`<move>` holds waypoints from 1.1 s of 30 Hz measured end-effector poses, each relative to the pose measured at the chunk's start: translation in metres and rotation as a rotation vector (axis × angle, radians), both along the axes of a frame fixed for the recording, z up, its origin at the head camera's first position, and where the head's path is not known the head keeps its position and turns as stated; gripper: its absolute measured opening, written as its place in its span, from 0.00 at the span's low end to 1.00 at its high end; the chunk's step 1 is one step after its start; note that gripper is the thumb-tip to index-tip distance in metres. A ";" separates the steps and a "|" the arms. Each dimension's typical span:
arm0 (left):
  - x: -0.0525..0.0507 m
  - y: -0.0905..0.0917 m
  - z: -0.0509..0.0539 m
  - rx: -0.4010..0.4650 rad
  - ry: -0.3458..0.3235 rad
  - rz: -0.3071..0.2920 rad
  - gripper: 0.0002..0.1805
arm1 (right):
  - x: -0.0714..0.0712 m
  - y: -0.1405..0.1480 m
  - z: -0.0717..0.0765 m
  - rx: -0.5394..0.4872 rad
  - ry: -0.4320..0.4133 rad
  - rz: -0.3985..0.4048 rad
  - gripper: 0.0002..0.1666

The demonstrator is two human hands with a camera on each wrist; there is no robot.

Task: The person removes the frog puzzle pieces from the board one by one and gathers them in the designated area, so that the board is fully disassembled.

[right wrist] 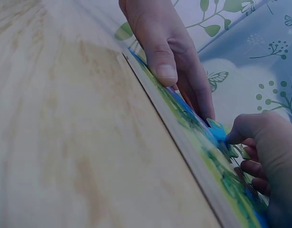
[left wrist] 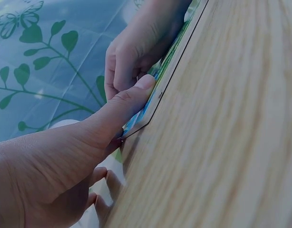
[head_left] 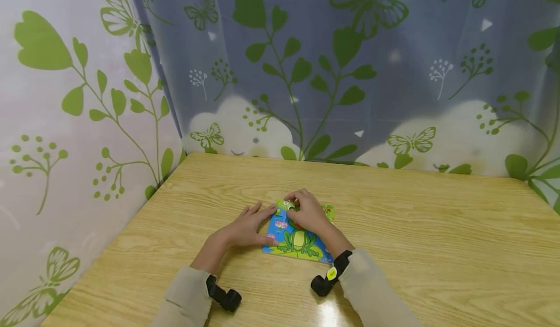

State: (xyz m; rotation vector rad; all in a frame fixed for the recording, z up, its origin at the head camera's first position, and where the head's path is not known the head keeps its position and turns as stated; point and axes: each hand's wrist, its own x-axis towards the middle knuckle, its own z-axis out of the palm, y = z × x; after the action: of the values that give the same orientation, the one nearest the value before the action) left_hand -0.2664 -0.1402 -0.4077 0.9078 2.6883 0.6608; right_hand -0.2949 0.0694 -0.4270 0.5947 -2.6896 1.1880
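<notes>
The left hand (head_left: 249,227), fingers loosely extended, rests at the left edge of the puzzle (head_left: 298,242) lying on the table (head_left: 415,230), while the right hand (head_left: 311,214) pinches a piece (right wrist: 216,131) over its upper part.

wood-grain tabletop (head_left: 437,239) across lower half of frame; light glare (head_left: 329,313) at bottom centre. blue-grey cloth (head_left: 411,79) along top, printed with green leafy stems (head_left: 301,69). white cloud print (head_left: 457,132) right of centre, butterfly print (head_left: 412,141) on it. pale covering (head_left: 26,103) at left, similar motifs; probably cloth, surface indistinct.
</notes>
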 end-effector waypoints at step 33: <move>0.001 0.000 0.001 -0.030 -0.001 0.020 0.49 | 0.004 0.028 0.016 0.008 -0.009 0.209 0.25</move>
State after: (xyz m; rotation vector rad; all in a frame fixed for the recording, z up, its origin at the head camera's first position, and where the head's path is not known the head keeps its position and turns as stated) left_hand -0.2658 -0.1402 -0.4064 0.8740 2.7018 0.6233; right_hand -0.2910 0.0972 -0.4109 0.8921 -2.6934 1.2299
